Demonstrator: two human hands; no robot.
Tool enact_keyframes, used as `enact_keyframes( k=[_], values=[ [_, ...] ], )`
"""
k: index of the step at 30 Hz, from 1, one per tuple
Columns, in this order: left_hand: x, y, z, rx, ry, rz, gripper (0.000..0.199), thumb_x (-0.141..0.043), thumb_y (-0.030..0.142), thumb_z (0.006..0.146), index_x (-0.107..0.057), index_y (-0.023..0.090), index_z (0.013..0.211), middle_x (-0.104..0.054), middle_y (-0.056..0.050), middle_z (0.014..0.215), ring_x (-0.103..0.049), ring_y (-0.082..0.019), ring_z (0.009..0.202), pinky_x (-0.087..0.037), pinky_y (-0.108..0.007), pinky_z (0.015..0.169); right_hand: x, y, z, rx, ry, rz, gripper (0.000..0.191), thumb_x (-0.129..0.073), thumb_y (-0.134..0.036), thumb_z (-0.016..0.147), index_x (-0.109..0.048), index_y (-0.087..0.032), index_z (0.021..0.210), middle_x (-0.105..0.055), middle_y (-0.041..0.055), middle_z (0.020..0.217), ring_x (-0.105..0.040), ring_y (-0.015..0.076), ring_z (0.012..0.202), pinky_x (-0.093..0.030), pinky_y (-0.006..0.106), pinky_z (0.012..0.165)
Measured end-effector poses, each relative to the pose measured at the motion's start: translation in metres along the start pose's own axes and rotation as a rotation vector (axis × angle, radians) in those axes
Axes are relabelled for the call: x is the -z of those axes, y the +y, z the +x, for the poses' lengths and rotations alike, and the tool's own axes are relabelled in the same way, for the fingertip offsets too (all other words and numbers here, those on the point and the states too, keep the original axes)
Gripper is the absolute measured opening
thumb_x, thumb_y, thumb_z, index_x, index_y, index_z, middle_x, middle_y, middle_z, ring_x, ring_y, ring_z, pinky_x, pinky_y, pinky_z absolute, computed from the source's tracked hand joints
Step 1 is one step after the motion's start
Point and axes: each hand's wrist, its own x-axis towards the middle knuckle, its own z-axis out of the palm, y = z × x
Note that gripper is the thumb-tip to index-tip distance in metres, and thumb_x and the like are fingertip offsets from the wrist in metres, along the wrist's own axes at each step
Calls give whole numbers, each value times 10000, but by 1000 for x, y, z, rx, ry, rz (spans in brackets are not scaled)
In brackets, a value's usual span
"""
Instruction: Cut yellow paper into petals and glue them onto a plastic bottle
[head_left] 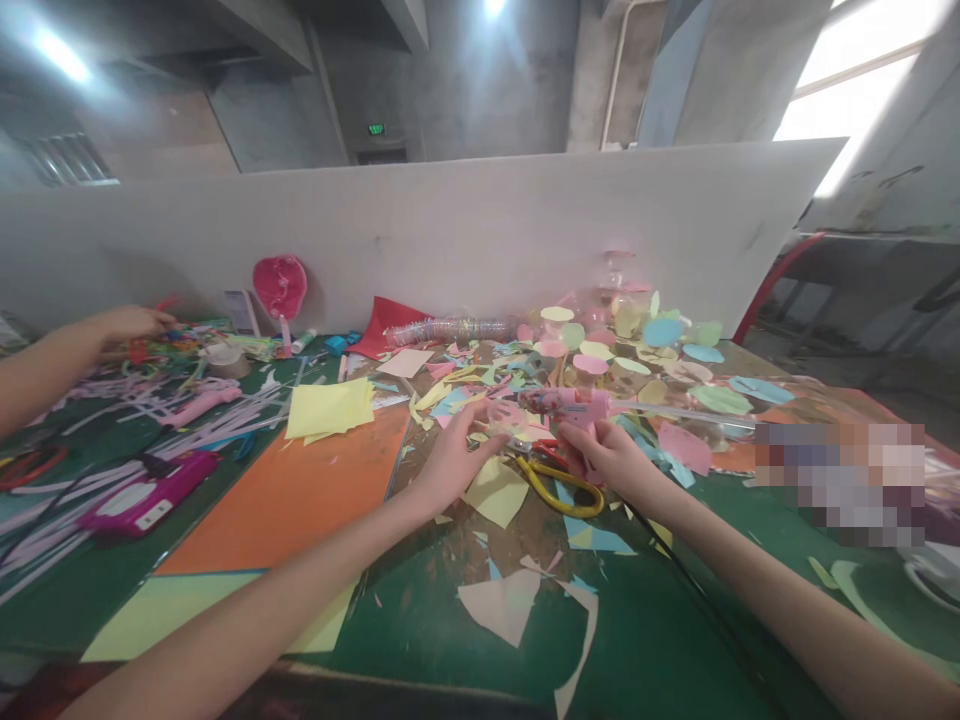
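Head view: my right hand [607, 458] was curled closed around the pink hot glue gun [566, 405], above the green mat [660, 620]; my left hand [456, 462] stayed half open, fingertips [487, 428] at the gun's near end; yellow-handled scissors [559, 487] lay just below.

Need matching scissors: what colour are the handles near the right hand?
Yellow handles, clearest in the head view, just below the right hand.

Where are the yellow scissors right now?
In the head view, the yellow scissors lie on the table just below the person's right hand, right of a pale yellow paper scrap.
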Motion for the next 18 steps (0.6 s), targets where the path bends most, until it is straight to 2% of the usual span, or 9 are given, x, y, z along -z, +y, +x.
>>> enact_keyframes(
  k=[10, 18],
  values=[
    [0, 2, -1, -12, -4, 8, 468, -637, 397, 860, -533, 253, 1292, -575, -93, 1369, -592, -253, 1188, -464, -400, 1013, 1, 2, 1, -2, 2, -2, 598, -454, -634, 880, -495, -209, 462, -542, 21, 446, -464, 117, 443, -391, 260, 519],
    [3, 0, 2, -24, 20, 29, 449, -632, 422, 865, -545, 259, 1275, -623, -73, 1302, -614, -245, 1145, -477, -372, 977, 1, 2, 2, -14, -10, 6, 617, -475, -701, 838, -483, -210, 464, -538, 23, 461, -436, 104, 425, -361, 248, 466]
  ],
)
